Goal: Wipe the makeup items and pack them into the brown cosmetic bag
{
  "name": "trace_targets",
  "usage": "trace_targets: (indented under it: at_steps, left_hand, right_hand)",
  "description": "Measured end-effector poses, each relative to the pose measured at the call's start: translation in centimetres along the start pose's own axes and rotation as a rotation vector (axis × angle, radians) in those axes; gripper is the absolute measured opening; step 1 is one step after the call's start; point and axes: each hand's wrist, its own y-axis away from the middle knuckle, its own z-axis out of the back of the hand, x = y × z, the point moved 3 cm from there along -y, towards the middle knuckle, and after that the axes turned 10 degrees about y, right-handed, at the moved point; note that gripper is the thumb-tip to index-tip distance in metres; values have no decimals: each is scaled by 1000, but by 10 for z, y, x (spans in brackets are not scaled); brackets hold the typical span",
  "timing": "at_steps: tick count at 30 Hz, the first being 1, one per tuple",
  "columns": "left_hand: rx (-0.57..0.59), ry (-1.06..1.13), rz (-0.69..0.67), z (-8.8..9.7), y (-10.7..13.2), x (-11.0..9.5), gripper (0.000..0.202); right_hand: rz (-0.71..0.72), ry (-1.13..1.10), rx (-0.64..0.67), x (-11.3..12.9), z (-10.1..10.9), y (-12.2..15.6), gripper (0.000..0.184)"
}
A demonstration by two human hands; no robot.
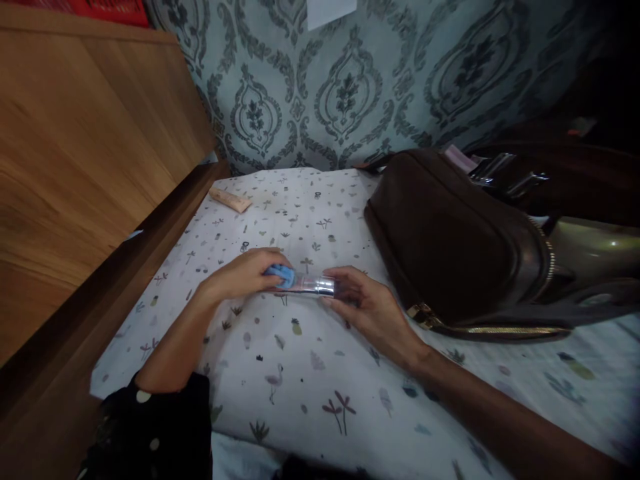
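My left hand [253, 272] is closed around a small blue cloth [281, 272], which presses against one end of a slim clear bottle [305, 284]. The bottle has a shiny silver band at its right end and lies sideways just above the printed sheet. My right hand [357, 297] grips that silver end between thumb and fingers. The bottle's left end is hidden behind the cloth and my left fingers.
A dark brown bag [440, 233] with a gold zip lies open on the right, packed with several items. A beige tube [230, 199] rests at the far left of the printed sheet [280, 413]. Wooden furniture [90, 147] borders the left; a patterned wall [345, 100] stands behind.
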Motion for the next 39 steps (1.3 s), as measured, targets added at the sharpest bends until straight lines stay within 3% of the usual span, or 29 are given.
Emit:
trace_targets:
  at_steps: [3,6,9,11,15,17,20,24,28,32,35,39]
  left_hand:
    - [8,-31,105,17,5,28,26]
    - [-24,-120,161,25,8,38,23]
    - [-176,-166,123,23,8,21,20]
    - [-221,-45,21,15,6,1,26]
    - [0,220,-117,-2,2,-25,41]
    - [129,241,-85,-2,4,-23,36]
    - [247,302,38,9,10,-7,30]
    - [259,412,157,26,16,17,25]
    - [204,471,197,27,14,25,33]
    - [85,584,171,10,4,16,39]
    - [-21,727,162,-10,-3,5,36]
    - [115,790,189,-32,-8,-4,41]
  right_hand:
    - [-28,-18,-2,0,1,0,52]
    - [-52,-52,35,0,1,-1,48]
    - [-61,-74,88,0,0,-2,35]
    - [0,-71,70,2,1,-2,32]
    - [306,102,30,13,5,3,23]
    - [429,189,73,17,5,7,21]
    - [481,213,100,18,4,9,23]
    - [399,133,36,14,4,5,21]
    - [230,-56,-18,12,8,0,30]
    - [28,-268,-151,9,15,-5,46]
    - [-97,-381,-105,9,12,-6,37]
    - [-139,-559,35,13,5,-2,35]
